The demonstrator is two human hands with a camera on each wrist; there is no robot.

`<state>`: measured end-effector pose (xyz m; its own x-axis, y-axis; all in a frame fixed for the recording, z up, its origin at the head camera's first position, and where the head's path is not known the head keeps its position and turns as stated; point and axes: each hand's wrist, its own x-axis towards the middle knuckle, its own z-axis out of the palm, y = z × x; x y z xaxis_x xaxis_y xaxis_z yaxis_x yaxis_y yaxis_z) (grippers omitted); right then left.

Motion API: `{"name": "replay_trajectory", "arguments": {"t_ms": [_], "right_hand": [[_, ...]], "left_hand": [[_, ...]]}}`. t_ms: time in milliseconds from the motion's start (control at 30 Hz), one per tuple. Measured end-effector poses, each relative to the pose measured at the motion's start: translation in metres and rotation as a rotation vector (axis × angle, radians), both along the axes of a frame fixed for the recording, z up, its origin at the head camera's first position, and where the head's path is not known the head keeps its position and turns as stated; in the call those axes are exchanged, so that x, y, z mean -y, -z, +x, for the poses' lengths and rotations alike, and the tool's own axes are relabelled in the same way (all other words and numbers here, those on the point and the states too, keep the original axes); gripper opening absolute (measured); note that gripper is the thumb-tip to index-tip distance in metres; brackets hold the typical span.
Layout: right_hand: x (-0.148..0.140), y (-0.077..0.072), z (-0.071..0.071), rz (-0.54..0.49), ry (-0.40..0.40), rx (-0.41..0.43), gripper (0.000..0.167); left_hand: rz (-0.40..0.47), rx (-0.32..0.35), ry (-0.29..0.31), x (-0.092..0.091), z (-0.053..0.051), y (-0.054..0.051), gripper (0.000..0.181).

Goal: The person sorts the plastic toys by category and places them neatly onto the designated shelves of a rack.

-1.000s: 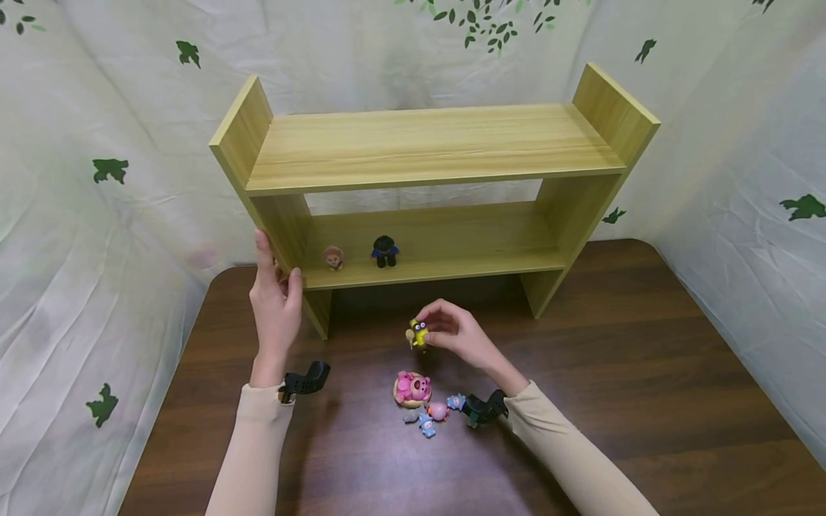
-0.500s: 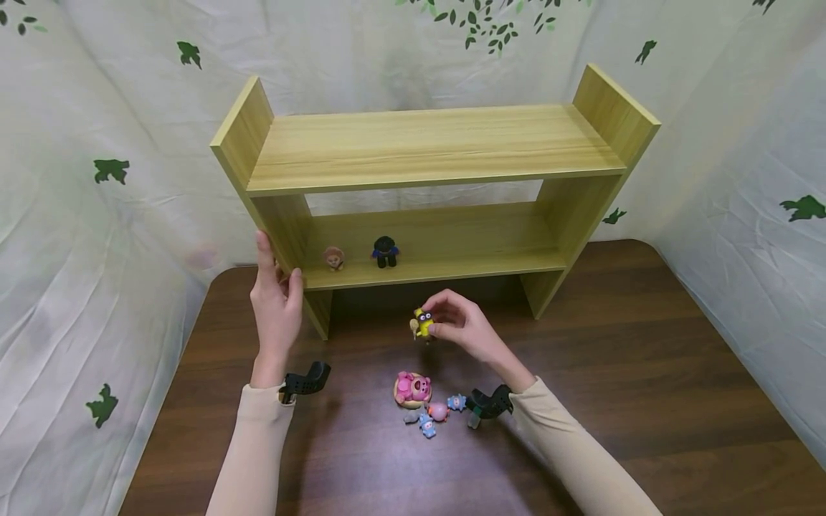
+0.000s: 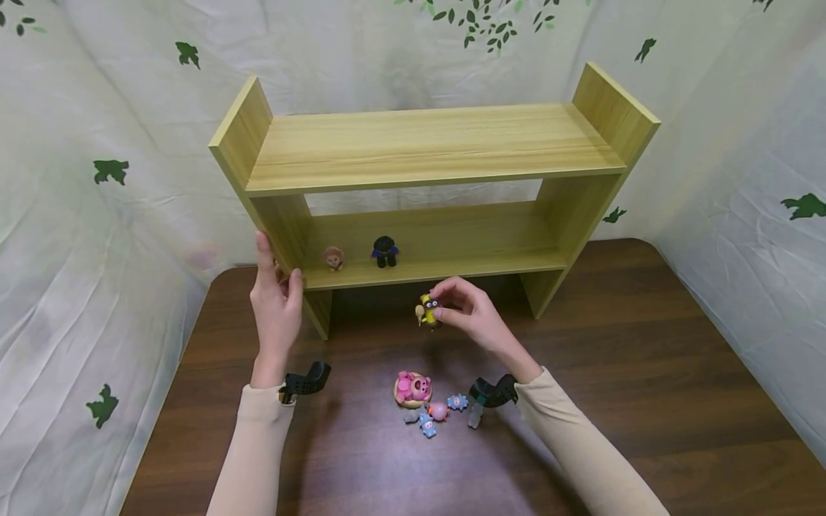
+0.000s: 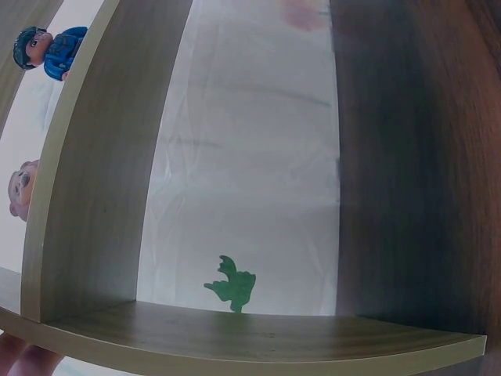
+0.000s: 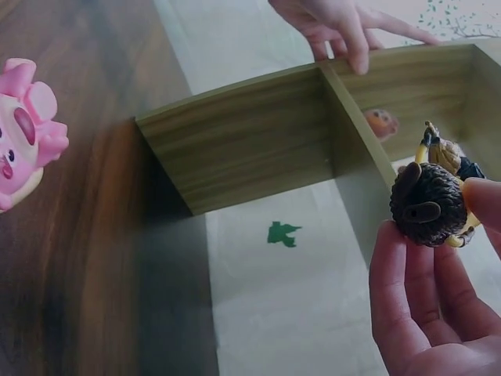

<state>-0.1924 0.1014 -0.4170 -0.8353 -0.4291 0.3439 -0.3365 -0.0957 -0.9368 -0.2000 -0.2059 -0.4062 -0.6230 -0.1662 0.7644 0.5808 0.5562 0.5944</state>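
Between thumb and fingers, my right hand (image 3: 476, 319) pinches a small yellow minion figurine (image 3: 430, 309) with a pale racket-like piece, raised before the lower front of the wooden shelf. In the right wrist view the figurine's dark textured underside (image 5: 429, 210) faces the camera. My left hand (image 3: 276, 308) holds the left side panel (image 3: 280, 236) of the shelf, thumb at its front edge and fingers along the outside. On the middle board stand a pinkish-brown figurine (image 3: 333, 258) and a dark-haired figurine in blue and black (image 3: 385, 251).
On the brown table (image 3: 645, 401) lie a pink bear figurine (image 3: 413, 388), a round pink toy (image 3: 438, 411), small blue figurines (image 3: 427, 425) and a greyish piece (image 3: 475, 416). The shelf's top board (image 3: 426, 143) spans between two raised side panels. Leaf-patterned cloth (image 3: 116, 93) hangs behind.
My right hand has lifted the minion figurine away from me and slightly right, toward the shelf. My left hand stays at the side panel.
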Motion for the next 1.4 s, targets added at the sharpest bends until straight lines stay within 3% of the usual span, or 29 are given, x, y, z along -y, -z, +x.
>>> {"name": "replay_trajectory", "arguments": {"t_ms": [467, 1400], "right_hand": [[-0.002, -0.005, -0.005, -0.017, 0.028, 0.006, 0.021], [-0.005, -0.032, -0.017, -0.098, 0.106, 0.001, 0.019]], "left_hand": [[-0.012, 0.002, -0.012, 0.000, 0.000, 0.000, 0.081], [-0.002, 0.009, -0.009, 0.000, 0.000, 0.002, 0.082]]}}
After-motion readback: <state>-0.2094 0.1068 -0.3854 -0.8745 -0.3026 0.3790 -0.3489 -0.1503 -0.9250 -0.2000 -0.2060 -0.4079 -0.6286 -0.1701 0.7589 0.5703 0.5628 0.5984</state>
